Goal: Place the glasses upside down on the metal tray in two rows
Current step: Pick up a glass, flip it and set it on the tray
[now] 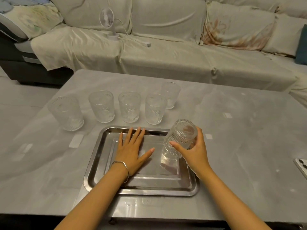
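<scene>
my right fingers pinch the inverted glass tilted over the tray at centre right, left hand spread flat; a slip could chip its rim.

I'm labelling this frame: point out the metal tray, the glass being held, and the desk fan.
metal tray (93,165): head view, bare left rim.
held glass (181,138): head view, ribbed side wall.
desk fan (106,17): head view, round grille.

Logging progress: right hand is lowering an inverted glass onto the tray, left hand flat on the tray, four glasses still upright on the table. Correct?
Not quite: the head view shows five upright glasses on the table, not four. The right hand does hold an inverted glass over the tray, left hand flat.
</scene>
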